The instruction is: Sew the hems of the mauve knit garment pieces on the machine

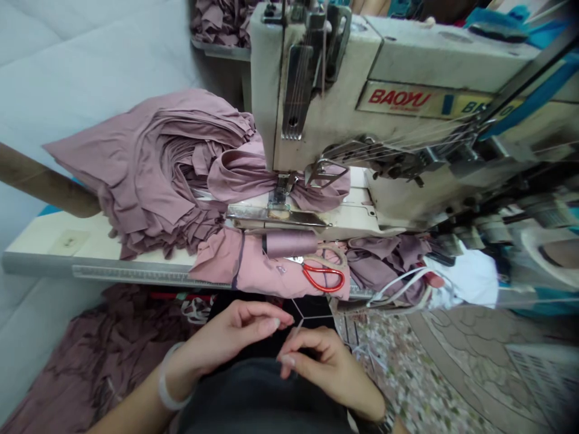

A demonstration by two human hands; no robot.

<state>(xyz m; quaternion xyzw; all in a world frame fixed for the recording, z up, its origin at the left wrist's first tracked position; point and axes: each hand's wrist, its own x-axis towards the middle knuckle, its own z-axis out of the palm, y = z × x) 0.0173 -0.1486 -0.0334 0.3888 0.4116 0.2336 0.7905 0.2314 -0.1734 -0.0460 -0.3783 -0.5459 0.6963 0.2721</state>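
My left hand (pixel 235 334) and my right hand (pixel 319 361) meet low in the frame, over my lap, below the table edge. Both have their fingers curled and pinched together near a thin pale strand between the fingertips; I cannot make out exactly what it is. Above them, on the table, lies mauve fabric (pixel 253 268) with red-handled scissors (pixel 323 274) and a mauve thread spool (pixel 289 243). A folded mauve piece sits under the presser foot (pixel 280 196) of the sewing machine (pixel 389 108).
A big stack of mauve cut pieces (pixel 154 169) fills the table's left side. More mauve cloth (pixel 90 361) lies on the floor at lower left. White cloth and cords (pixel 456 277) hang at the table's right. The patterned floor (pixel 452 374) shows at lower right.
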